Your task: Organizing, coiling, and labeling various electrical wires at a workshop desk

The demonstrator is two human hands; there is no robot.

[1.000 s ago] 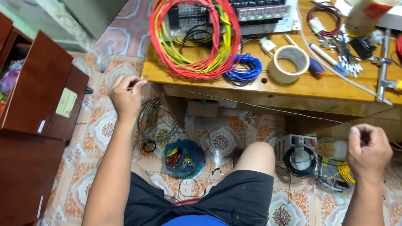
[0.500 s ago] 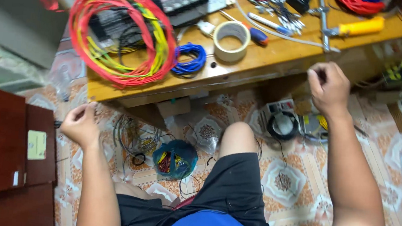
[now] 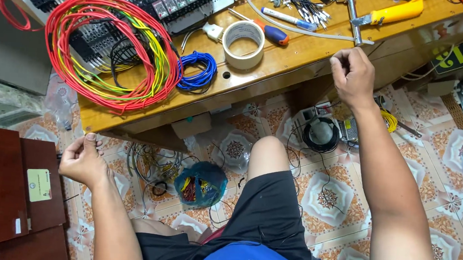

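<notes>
Both hands (image 3: pixel 80 160) (image 3: pixel 353 73) spread apart, fisted.

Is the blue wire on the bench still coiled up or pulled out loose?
Coiled. The blue wire lies in a tight bundle of loops on the wooden bench, beside the tape roll; neither hand touches it.

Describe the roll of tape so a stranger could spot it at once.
Find the wooden workbench and follow its front edge. The roll of tape lies flat there, right of the blue wire coil. It alone is a pale, solid ring, not wire.
</notes>
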